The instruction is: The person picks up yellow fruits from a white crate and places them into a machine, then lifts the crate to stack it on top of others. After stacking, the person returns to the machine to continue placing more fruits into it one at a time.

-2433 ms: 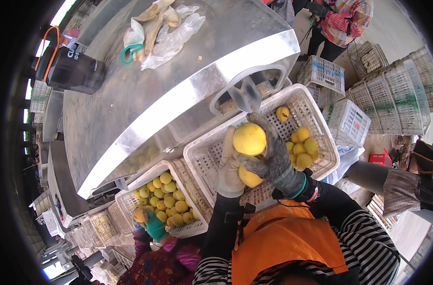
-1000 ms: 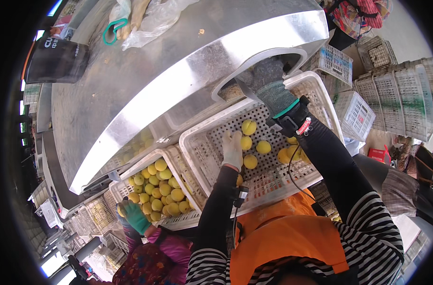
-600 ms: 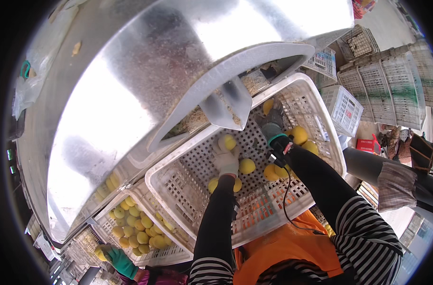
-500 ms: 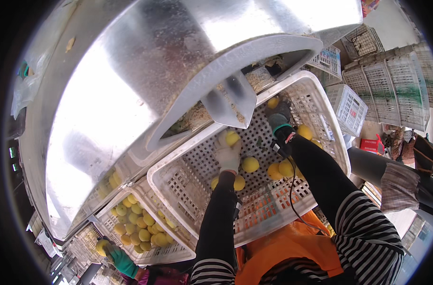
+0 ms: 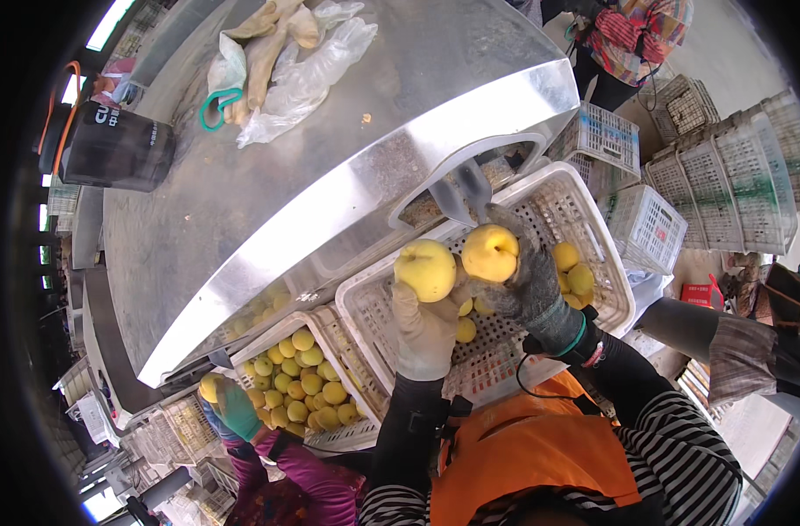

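Observation:
Both my hands are raised above a white plastic crate. My left hand, in a pale glove, is closed round a greenish-yellow peach. Close beside it, my right hand wears a dark grey glove and grips a deeper yellow peach with a dimple facing up. The two fruits are side by side, nearly level. Below them, several loose peaches lie in the crate, mostly along its right side. My hands hide part of the crate floor.
Beyond the crate stands a metal table carrying gloves and a plastic bag, with a black jug at its left. At left, a co-worker's green-gloved hand holds a peach near a fuller crate. Stacked crates stand at right.
Both hands have come up out of the crate, each with a peach, and are now close together. The view has shifted, showing more of the tabletop.

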A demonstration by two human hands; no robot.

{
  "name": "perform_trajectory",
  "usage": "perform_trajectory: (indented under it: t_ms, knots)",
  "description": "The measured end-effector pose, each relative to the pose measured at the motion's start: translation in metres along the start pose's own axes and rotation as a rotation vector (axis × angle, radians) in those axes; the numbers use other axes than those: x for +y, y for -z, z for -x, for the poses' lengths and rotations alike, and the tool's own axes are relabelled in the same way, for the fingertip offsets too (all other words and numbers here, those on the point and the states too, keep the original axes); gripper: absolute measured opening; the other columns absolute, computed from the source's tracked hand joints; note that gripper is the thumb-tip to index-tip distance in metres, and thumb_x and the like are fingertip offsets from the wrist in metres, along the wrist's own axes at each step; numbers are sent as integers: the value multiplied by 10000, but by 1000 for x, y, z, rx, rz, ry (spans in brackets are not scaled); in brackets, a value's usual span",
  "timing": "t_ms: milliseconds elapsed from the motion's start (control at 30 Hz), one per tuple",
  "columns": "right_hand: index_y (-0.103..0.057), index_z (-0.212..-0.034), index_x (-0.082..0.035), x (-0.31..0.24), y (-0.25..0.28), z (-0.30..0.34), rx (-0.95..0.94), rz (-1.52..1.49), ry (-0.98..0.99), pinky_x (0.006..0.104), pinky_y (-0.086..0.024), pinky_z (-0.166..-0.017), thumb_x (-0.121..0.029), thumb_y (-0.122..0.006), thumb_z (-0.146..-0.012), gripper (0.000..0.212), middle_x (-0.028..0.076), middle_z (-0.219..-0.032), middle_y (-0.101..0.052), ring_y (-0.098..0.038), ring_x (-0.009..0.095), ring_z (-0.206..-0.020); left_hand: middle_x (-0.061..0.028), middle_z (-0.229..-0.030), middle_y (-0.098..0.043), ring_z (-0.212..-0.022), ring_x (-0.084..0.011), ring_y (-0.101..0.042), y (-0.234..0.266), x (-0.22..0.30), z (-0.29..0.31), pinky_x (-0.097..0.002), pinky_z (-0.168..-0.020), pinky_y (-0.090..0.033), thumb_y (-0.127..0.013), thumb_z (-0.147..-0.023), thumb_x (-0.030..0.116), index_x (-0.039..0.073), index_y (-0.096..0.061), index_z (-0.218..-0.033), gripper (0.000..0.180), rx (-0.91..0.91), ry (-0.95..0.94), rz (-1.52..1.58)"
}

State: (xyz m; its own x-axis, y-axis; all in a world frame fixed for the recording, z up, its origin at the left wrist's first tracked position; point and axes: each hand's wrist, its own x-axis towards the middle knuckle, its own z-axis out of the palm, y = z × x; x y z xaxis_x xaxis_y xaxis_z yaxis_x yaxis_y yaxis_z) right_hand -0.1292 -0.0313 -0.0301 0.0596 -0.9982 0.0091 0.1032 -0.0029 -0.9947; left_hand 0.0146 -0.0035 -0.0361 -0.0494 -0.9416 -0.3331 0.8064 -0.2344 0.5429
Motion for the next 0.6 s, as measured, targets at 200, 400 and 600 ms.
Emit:
perform_trajectory:
  t_ms: [200, 400, 600]
  knots:
    - [-354, -1272, 23, 29, -16, -77, 265, 1250, 576, 469, -253, -1069, -410, -739, -692, 820, 247, -1216, -437, -384, 395, -1209, -97, -1010, -584, -877, -211, -603, 29, -1, -6, -424, -775, -527, -541, -757, 681, 76, -457, -1203, 756, -25, 165, 12]
    - [-411, -1182, 83, -51, -27, -122, -168, 1174, -240, 480, -399, -953, -473, -727, -679, 814, 278, -1160, -450, -422, 387, -1127, -85, -1049, -578, -938, -217, -583, 32, 0, -12, -400, -791, -504, -562, -768, 647, 95, -458, -1225, 725, -130, 193, 66]
    - [-380, -1270, -1, 22, -24, -13, -88, 767, 568, 449, -394, -982, -505, -730, -675, 855, 254, -1271, -408, -397, 347, -1231, -119, -1209, -509, -1091, -238, -512, 30, -7, -14, -425, -928, -417, -498, -786, 681, 72, -383, -1317, 817, -259, 149, -64]
